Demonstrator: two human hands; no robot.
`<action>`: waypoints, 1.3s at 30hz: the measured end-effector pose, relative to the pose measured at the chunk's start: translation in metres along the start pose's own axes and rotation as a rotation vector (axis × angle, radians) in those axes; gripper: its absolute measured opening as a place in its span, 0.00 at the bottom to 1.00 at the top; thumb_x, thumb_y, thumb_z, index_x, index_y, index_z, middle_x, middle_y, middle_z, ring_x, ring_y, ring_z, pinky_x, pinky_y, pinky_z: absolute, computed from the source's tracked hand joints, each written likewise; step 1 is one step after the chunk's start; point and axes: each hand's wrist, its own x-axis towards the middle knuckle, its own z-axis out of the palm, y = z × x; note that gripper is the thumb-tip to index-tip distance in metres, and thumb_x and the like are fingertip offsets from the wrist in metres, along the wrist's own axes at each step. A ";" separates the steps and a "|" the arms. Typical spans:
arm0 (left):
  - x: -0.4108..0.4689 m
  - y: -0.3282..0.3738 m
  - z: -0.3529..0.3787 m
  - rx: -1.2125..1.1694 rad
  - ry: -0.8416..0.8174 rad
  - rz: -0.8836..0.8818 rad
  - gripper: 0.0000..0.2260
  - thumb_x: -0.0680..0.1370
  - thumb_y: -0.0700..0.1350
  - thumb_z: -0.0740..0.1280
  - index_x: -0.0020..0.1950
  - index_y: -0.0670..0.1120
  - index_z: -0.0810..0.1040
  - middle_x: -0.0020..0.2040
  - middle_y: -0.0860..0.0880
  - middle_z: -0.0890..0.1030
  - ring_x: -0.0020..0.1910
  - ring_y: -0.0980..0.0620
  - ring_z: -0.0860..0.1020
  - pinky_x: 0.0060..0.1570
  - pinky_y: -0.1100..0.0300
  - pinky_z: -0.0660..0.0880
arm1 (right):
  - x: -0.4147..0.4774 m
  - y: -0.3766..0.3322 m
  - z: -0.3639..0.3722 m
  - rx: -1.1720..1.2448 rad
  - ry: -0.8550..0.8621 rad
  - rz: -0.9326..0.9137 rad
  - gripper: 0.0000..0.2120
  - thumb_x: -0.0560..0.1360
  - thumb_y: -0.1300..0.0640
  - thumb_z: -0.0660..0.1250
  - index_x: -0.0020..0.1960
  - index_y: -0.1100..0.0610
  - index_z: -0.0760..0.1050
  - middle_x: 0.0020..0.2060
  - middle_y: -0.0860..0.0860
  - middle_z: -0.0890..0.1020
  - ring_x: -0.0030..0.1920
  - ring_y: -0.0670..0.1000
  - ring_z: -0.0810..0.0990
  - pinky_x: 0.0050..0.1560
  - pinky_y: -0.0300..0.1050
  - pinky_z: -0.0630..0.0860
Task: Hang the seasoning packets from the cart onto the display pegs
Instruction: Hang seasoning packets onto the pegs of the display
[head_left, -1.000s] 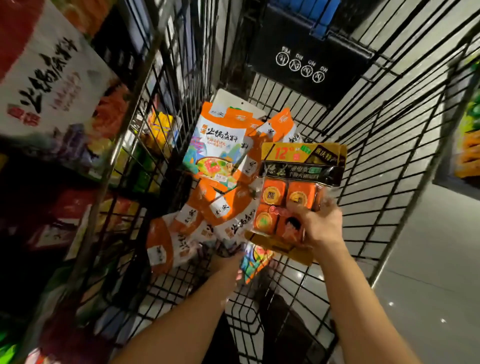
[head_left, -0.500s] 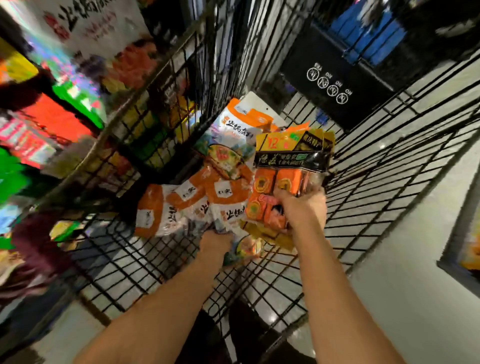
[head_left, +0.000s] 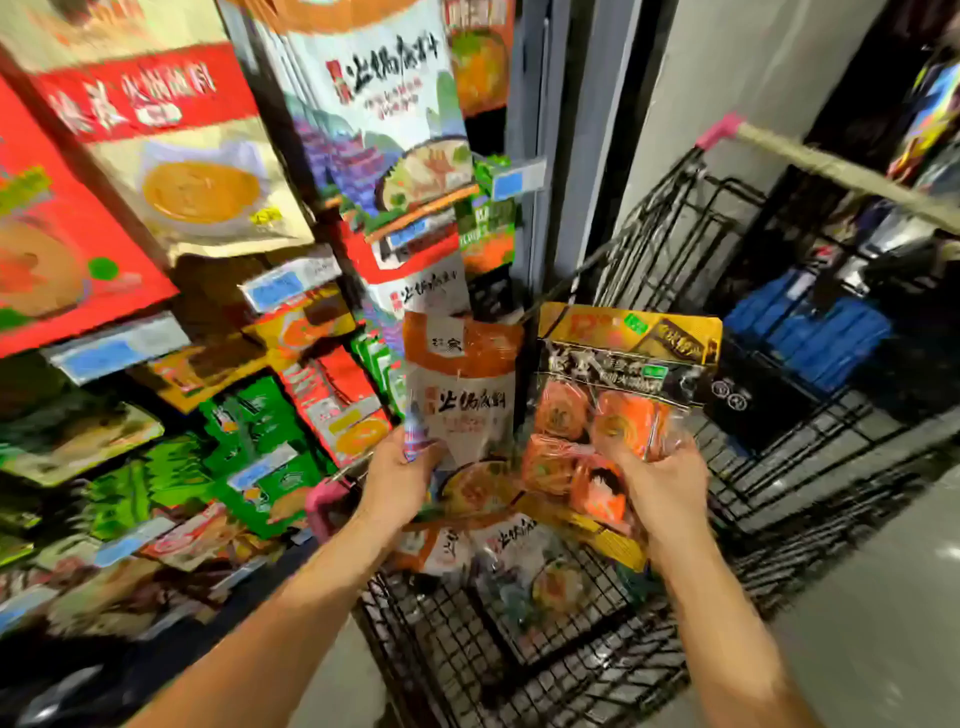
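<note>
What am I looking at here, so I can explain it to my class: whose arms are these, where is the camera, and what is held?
There is no machine: a person wears a camera on the head, looking down at their own bare arms. The left hand grips an orange-and-white seasoning packet. The right hand grips a clear packet of orange cubes with a gold-and-black top. Below them stands a black wire shopping cart with more orange-and-white packets lying in it. On the left, colourful packets hang on a shop display.
</note>
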 end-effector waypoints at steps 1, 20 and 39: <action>-0.006 0.016 -0.013 -0.022 0.032 0.020 0.08 0.81 0.37 0.67 0.44 0.46 0.82 0.32 0.47 0.78 0.31 0.55 0.75 0.39 0.61 0.72 | -0.003 -0.018 -0.003 0.022 -0.036 -0.043 0.26 0.68 0.49 0.82 0.61 0.57 0.78 0.50 0.54 0.86 0.48 0.55 0.84 0.52 0.51 0.81; -0.073 0.279 -0.217 -0.183 0.626 0.685 0.08 0.77 0.38 0.74 0.53 0.48 0.79 0.44 0.59 0.81 0.41 0.70 0.78 0.50 0.66 0.75 | -0.069 -0.305 0.032 0.498 -0.422 -0.516 0.20 0.68 0.55 0.81 0.58 0.52 0.82 0.47 0.51 0.88 0.46 0.56 0.88 0.49 0.61 0.85; 0.021 0.462 -0.231 -0.028 0.484 0.983 0.30 0.79 0.33 0.68 0.77 0.52 0.64 0.65 0.54 0.78 0.59 0.62 0.78 0.53 0.71 0.73 | -0.034 -0.435 0.027 0.610 -0.348 -0.603 0.20 0.68 0.56 0.82 0.56 0.51 0.79 0.43 0.53 0.88 0.39 0.58 0.88 0.45 0.59 0.84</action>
